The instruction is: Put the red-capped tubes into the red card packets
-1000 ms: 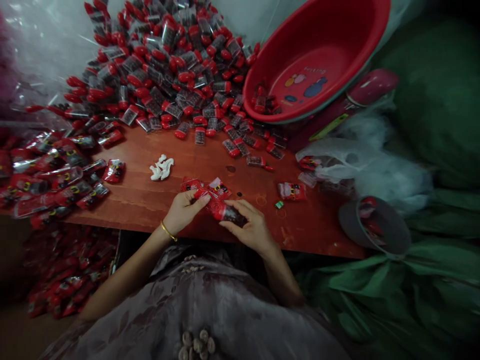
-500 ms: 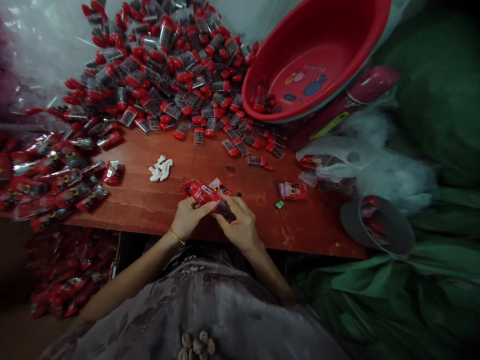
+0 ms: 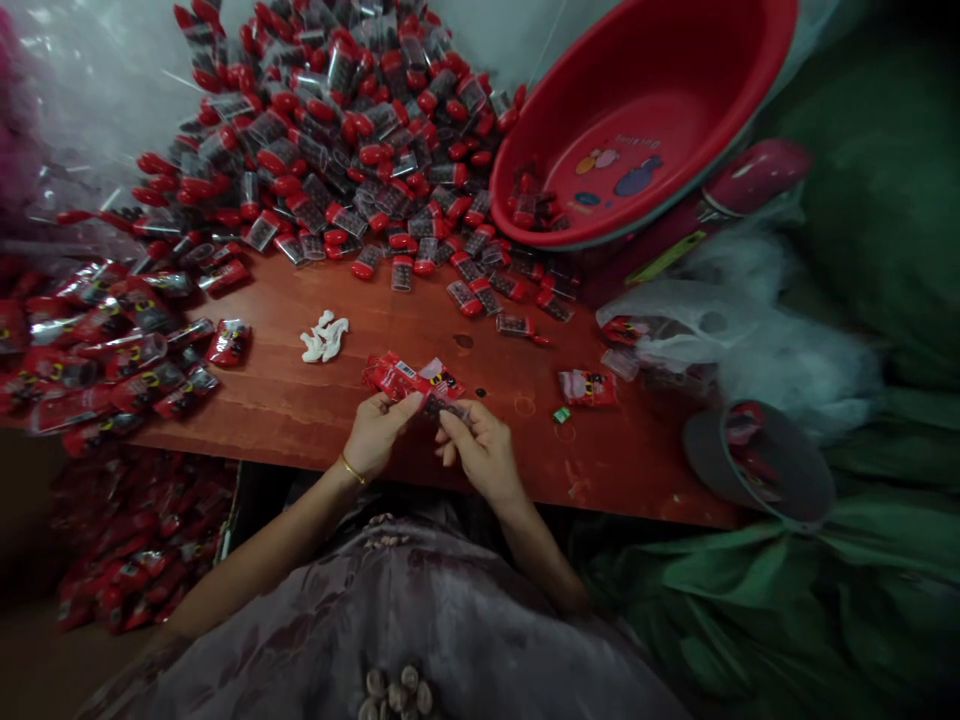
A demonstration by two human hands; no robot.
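Note:
My left hand (image 3: 379, 438) is closed, its thumb pressed on the lower edge of a red printed packet (image 3: 397, 375) with a barcode label. A dark-filled clear part (image 3: 433, 406) shows between my two thumbs, at the packet's right end; whether it lies inside the packet I cannot tell. My right hand (image 3: 484, 452) pinches that part between thumb and index finger, the other fingers curled below. Just behind lies another red packet (image 3: 444, 378) with a cartoon print. White folded pieces (image 3: 325, 337) rest to the left of the hands.
A large heap of red-capped clear tubes (image 3: 315, 150) covers the back. Filled red packets (image 3: 127, 340) pile up at left. At right stand a red basin (image 3: 637, 120), a grey bin (image 3: 705, 450) and plastic bags (image 3: 795, 370). A single packet (image 3: 587, 387) lies near a small green piece (image 3: 562, 415).
The packet's raised barcode side has dropped lower and tilted away. My right hand has shifted its grip, from fingers wrapped along the packet's end to a pinch. The view has moved slightly.

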